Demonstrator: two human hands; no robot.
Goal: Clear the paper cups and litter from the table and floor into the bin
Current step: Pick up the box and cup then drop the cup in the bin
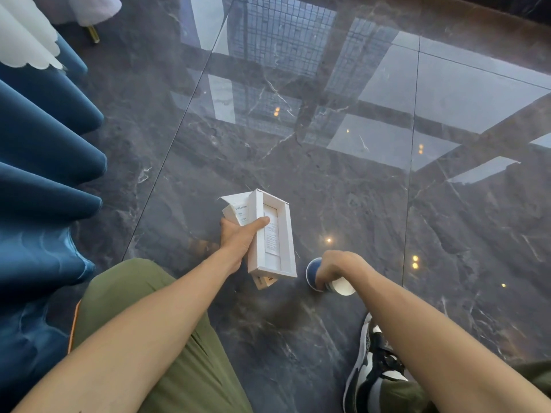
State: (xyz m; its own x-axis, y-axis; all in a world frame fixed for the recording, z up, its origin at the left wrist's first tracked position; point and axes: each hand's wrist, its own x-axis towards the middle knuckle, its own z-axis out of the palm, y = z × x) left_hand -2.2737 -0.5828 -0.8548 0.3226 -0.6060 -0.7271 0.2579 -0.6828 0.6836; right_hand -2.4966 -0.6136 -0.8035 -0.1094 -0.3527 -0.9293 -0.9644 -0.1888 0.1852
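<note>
Crouching over the glossy dark marble floor (pixel 328 180), I grip a stack of flattened white cardboard boxes (pixel 272 234) in my left hand (pixel 240 236), thumb pressed across the top box's open inside. My right hand (pixel 338 268) curls its fingers (pixel 320 283) around a blue paper cup with a white inside (pixel 343 286), lying on its side on the floor just beside the boxes, near my black-and-white sneaker (pixel 374 362).

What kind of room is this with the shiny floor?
Probably a smart indoor room, maybe a lounge or showroom. The polished dark marble floor mirrors windows and ceiling lights, and heavy blue curtains hang at the left. No bin shows.
</note>
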